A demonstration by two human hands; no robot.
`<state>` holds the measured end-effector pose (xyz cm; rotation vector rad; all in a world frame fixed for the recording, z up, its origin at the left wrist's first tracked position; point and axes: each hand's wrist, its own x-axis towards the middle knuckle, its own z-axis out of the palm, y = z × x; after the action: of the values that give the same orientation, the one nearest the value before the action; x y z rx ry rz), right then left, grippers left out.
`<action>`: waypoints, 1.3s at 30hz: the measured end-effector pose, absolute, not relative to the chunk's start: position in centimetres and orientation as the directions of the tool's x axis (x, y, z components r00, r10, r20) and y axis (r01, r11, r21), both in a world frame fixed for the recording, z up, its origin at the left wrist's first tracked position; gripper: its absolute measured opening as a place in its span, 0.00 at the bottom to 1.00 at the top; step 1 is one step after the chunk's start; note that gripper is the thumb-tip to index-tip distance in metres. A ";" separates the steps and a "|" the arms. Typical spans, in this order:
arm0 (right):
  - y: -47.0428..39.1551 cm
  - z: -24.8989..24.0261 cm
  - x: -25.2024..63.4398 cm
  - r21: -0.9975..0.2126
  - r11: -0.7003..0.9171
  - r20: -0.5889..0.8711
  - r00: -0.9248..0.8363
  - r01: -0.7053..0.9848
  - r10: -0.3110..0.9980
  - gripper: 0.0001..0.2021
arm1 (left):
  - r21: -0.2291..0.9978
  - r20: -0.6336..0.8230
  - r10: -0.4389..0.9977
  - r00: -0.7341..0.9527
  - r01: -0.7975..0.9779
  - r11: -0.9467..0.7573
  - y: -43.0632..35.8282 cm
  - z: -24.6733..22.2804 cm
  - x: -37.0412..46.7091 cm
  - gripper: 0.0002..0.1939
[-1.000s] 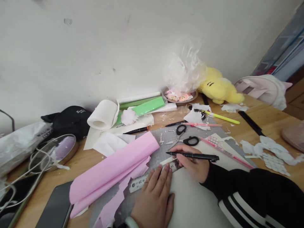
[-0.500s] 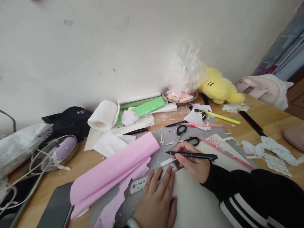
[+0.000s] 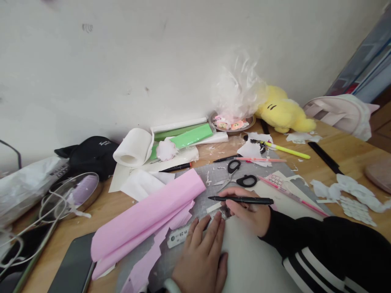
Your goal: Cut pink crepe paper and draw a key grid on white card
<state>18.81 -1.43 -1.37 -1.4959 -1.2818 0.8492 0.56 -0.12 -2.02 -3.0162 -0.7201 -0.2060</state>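
My left hand lies flat with its fingers a little apart, pressing a ruler against the white paper. Part of the ruler is hidden under my fingers. In my right hand is a black pen, held almost level above the ruler with its tip pointing left. Black-handled scissors lie just beyond that hand on the grey cutting mat. A folded length of pink paper rests left of my hands, with a torn pink strip beside it.
Toward the wall are a paper roll, a green packet, a plate and a yellow plush toy. A black cap and a dark phone sit left. Markers and paper scraps lie right.
My right hand and the pen have shifted slightly left, and the pen has tipped flatter. My left hand stays in place on the ruler.
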 end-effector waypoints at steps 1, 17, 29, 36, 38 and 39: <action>-1.4 -1.4 18.8 -0.953 0.010 0.077 0.208 0.304 0.975 0.10 | -0.003 0.135 0.447 0.884 0.452 -0.892 -0.1 -2.0 0.6 0.25; -1.1 -1.4 18.7 -0.968 -0.044 -0.004 0.160 0.248 0.987 0.08 | 0.041 0.133 0.468 0.874 0.467 -0.884 -0.2 -1.9 0.6 0.25; -1.1 -1.3 18.6 -0.968 -0.047 -0.011 0.144 0.248 0.990 0.05 | 0.056 0.118 0.471 0.874 0.468 -0.882 -0.2 -1.8 0.6 0.26; -1.2 -1.5 18.6 -0.969 -0.033 0.000 0.133 0.244 0.991 0.04 | 0.023 0.114 0.452 0.885 0.452 -0.892 -0.2 -1.7 0.7 0.27; -1.2 -1.5 18.6 -0.968 -0.043 -0.009 0.136 0.248 0.991 0.04 | 0.023 0.117 0.452 0.884 0.453 -0.891 -0.2 -1.7 0.7 0.27; -1.2 -1.5 18.6 -0.967 -0.047 -0.012 0.138 0.250 0.990 0.05 | 0.025 0.119 0.456 0.882 0.457 -0.889 -0.2 -1.7 0.7 0.27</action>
<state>18.62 -1.15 -1.51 -1.4777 -1.2740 0.9974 0.69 -0.19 -1.69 -3.0441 -0.7383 -0.1920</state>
